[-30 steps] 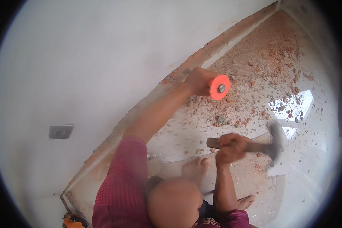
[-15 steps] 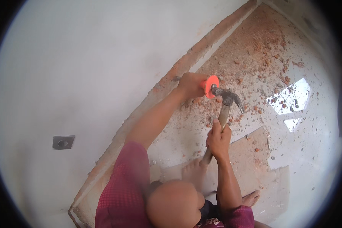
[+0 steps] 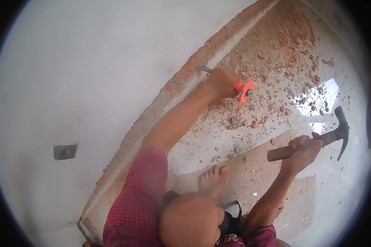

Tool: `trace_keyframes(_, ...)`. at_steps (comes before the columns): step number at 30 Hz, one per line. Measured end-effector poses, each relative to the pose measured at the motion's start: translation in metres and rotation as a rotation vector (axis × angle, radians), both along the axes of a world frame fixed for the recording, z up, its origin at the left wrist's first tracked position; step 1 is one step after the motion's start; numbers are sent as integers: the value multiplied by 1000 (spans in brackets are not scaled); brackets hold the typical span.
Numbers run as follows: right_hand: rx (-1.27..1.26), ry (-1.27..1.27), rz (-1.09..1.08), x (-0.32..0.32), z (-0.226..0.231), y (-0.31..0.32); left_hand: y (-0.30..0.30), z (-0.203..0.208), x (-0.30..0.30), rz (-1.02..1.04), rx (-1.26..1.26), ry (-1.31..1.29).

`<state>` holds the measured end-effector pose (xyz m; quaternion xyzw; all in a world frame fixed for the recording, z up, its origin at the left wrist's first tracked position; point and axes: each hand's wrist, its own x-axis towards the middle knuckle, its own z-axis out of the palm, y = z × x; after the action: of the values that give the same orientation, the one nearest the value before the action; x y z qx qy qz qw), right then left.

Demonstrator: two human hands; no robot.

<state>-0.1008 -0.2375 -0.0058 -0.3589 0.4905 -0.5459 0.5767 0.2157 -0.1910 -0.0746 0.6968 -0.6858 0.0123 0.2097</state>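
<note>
My left hand (image 3: 224, 83) is closed around a chisel with an orange hand guard (image 3: 247, 91). Its metal blade (image 3: 206, 69) sticks out past the fist toward the rough, stripped strip (image 3: 184, 73) along the foot of the wall; the tip seems to meet that strip. Out to the right, well apart from the chisel, my right hand (image 3: 301, 154) grips a claw hammer (image 3: 329, 138) by its wooden handle. The hammer's dark head points away to the right, its claw curving toward me.
Broken brick and mortar rubble (image 3: 272, 70) covers the floor beside the wall. A flat sheet resembling cardboard (image 3: 255, 171) lies under my bare foot (image 3: 213, 181). A grey square box (image 3: 65, 151) is set in the white wall at the left.
The hammer has swung away from the chisel's struck end, out to the right with my right hand. My left hand and the chisel have shifted slightly right and farther away.
</note>
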Motion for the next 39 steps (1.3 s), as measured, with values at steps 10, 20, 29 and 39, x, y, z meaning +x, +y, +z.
trace_keyframes(10,-320,-727,67,19,-8,38,1,-1,22,53,-92,16)
trace_keyframes(20,22,-530,182,69,7,44,16,42,18,164,4,259)
trace_keyframes(29,218,169,585,82,-50,55,-20,12,24,94,290,-50)
trace_keyframes(39,-34,227,214,19,-23,25,-2,-1,-16,-128,-141,55)
